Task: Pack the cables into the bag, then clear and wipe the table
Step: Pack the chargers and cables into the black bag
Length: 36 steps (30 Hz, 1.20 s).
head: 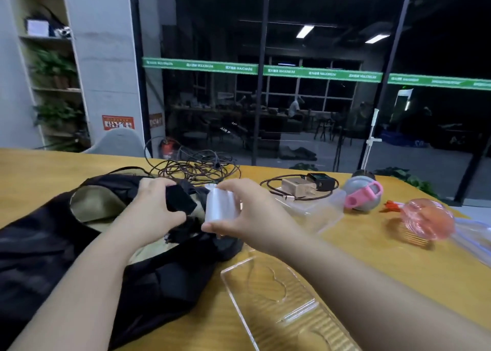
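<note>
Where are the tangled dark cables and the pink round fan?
Tangled dark cables point(196, 168), head view, middle of the loops.
Pink round plastic fan point(427, 219), head view, centre of its grille.

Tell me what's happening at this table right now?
A person is packing a black bag that lies open on the wooden table. The left hand grips the bag's dark fabric at its opening, while the right hand holds a white charger just beside it. A loose tangle of cables lies behind the bag, not yet packed.
</note>
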### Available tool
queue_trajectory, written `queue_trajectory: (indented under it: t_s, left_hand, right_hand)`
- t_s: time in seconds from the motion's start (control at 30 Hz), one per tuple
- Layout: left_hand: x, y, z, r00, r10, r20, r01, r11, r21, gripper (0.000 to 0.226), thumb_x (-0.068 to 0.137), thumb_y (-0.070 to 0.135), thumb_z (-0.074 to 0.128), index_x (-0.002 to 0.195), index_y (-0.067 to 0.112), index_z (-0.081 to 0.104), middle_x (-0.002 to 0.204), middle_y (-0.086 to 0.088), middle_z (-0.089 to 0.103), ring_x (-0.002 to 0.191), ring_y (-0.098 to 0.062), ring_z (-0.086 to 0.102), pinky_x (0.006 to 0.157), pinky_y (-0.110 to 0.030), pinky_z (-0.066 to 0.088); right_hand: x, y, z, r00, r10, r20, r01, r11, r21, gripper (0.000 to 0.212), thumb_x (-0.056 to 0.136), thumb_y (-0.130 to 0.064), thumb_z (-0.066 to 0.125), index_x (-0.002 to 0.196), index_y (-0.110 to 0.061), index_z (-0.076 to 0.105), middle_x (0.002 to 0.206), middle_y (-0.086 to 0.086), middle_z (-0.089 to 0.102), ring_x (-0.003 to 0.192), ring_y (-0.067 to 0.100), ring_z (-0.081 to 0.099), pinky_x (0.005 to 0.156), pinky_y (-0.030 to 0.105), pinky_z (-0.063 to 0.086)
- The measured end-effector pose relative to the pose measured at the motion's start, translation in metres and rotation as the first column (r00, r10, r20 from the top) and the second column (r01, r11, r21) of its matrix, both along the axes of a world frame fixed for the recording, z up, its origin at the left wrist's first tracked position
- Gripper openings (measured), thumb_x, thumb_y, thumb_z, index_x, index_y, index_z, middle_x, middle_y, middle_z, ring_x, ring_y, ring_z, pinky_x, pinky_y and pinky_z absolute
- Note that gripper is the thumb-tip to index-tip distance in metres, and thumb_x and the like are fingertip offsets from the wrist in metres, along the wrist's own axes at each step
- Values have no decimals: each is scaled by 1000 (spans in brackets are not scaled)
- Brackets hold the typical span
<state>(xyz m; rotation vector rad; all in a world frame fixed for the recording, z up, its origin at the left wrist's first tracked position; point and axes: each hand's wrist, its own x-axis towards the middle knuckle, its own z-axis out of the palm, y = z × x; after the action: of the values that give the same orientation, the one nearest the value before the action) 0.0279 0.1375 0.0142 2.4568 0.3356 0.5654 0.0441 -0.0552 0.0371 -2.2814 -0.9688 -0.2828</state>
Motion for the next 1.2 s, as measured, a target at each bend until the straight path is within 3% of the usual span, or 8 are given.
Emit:
queue_trajectory:
  t_s: [0.27,0.47,0.7,0.87,0.97,1.1,1.13,1.2]
  left_hand:
    - [-14,38,-8,973,30,-229,-24,999,30,61,74,26,72,128,18,43,123,-5,36,94,-19,49,80,-27,39]
    - [-19,52,-13,920,2,-391,20,998,51,54,72,31,74,118,25,47,108,-4,54,85,-19,61,79,-35,51]
    - [-26,57,-10,889,-9,-457,26,999,31,58,73,15,78,123,28,53,92,3,56,72,-15,60,69,-25,47]
    - [-25,58,-10,860,-6,-511,9,1000,3,67,76,10,74,134,26,46,115,-5,57,71,-16,63,77,-25,50]
    - [-24,58,-9,834,81,-545,-47,996,77,70,75,26,76,137,23,43,106,-1,61,91,-20,62,90,-27,47]
    - [-25,52,-9,842,97,-532,-46,993,108,68,78,45,70,136,21,45,69,4,59,89,-21,59,92,-27,42]
    - [-25,49,-8,845,96,-526,-40,992,116,68,79,48,67,137,21,44,70,3,61,85,-20,58,91,-27,42]
    - [-25,47,-9,847,87,-524,-22,991,129,68,79,50,66,138,23,43,94,-1,67,83,-19,57,91,-26,42]
  right_hand:
    - [11,46,-20,994,-24,-111,27,999,25,71,74,-47,75,134,-21,47,134,-5,51,125,16,45,102,33,40]
    - [17,77,-35,989,-116,-87,108,990,-92,65,76,-57,67,127,-25,44,126,-2,54,110,26,55,78,36,43]
    - [20,88,-46,992,-111,-57,91,956,-279,66,73,-64,66,124,-32,39,123,2,52,105,31,57,78,38,46]
    - [23,96,-42,999,-31,-31,17,922,-386,67,72,-60,69,129,-36,44,130,3,53,115,29,52,86,40,48]
    - [23,96,-42,999,-33,13,36,903,-429,68,73,-62,68,131,-36,45,128,4,53,116,28,52,82,37,44]
    - [20,93,-45,999,-31,31,42,893,-449,70,73,-65,65,134,-38,43,133,5,46,119,29,50,89,39,45]
    - [18,92,-46,999,-26,24,35,891,-453,70,74,-65,64,134,-39,43,133,6,43,118,29,50,91,40,46]
    - [16,91,-48,1000,-13,15,19,882,-470,68,74,-66,63,134,-40,44,130,6,41,116,29,51,91,40,47]
